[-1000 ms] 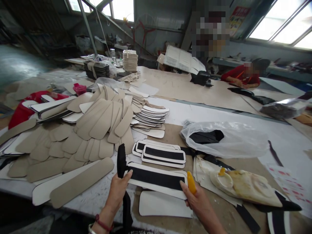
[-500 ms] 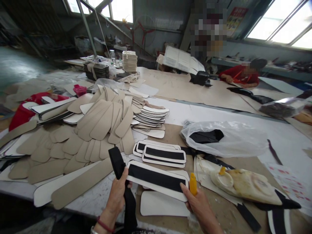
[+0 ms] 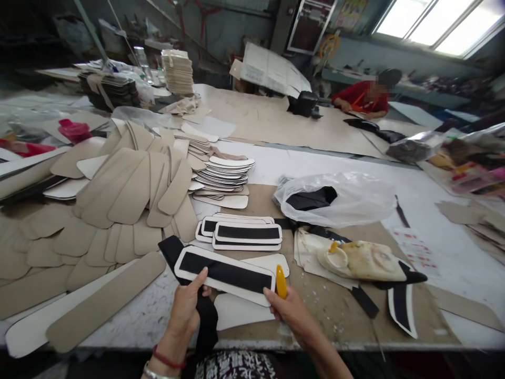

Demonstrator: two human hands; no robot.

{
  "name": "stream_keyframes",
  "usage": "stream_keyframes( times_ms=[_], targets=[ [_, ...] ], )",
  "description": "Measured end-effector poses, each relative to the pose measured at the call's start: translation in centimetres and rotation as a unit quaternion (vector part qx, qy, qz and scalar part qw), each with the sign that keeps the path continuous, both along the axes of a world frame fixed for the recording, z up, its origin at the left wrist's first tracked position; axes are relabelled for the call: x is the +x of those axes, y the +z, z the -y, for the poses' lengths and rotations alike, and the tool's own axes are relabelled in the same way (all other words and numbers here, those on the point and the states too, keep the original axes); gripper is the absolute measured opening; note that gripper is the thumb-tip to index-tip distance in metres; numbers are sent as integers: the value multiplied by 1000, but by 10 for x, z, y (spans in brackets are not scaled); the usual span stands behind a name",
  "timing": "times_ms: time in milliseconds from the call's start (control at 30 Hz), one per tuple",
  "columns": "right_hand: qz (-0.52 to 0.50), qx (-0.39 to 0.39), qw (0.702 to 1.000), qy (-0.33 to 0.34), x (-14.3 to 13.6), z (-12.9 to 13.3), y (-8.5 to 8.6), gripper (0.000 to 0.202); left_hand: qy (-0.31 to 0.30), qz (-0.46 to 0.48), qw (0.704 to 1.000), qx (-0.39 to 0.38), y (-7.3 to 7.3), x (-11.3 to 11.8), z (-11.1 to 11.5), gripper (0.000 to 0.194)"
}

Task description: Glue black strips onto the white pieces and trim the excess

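Observation:
Between my hands, low over the table, is a white rounded panel with a black strip along its middle. My left hand is closed on its lower left edge, thumb on top. The right hand pinches the lower right end, with a yellow handle standing up out of the same hand; the rest of that tool is hidden. A black band passes behind the panel and hangs down by my left wrist. White blank pieces lie underneath. Just beyond sits a small stack of white panels with black strips.
Beige pieces heap up at left. A plastic bag with black material lies behind, right of centre. A stained container stands at right, near a curved black-and-white panel. Across the tables, a person in red bends over.
The view has turned right and down, so the table's things appear further left. Both hands still grip the panel, which is held in much the same way.

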State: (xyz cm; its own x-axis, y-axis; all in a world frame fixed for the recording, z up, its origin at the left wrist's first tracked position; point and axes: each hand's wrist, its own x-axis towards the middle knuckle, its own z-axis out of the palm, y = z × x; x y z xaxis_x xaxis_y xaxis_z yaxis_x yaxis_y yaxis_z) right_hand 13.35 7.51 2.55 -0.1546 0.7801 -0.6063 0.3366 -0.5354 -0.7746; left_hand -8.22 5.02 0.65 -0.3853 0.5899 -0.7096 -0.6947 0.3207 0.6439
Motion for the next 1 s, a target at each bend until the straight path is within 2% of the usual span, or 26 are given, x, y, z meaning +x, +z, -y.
stream_keyframes(
  times_ms=[100,300,533,633,733,833,1000],
  targets=[
    [-22,-22,998,-46,1,-3,0,35,-12,71,997,21,-1,4,0,31],
    [-59,-44,995,-63,7,-8,1,37,-13,145,989,34,-3,13,-5,31],
    [-90,-69,993,-25,24,-12,2,41,33,69,997,10,-1,25,-8,30],
    [-89,-60,993,-42,28,-13,-3,44,32,54,998,-1,0,29,-8,32],
    [-40,-46,996,-69,28,-14,-9,45,36,40,998,-7,2,33,-9,34],
    [-4,-28,997,-74,27,-14,-13,41,41,24,999,-20,2,38,-10,35],
    [-1,9,998,-56,31,-13,-16,28,44,6,998,-44,1,45,-11,35]
  ],
)
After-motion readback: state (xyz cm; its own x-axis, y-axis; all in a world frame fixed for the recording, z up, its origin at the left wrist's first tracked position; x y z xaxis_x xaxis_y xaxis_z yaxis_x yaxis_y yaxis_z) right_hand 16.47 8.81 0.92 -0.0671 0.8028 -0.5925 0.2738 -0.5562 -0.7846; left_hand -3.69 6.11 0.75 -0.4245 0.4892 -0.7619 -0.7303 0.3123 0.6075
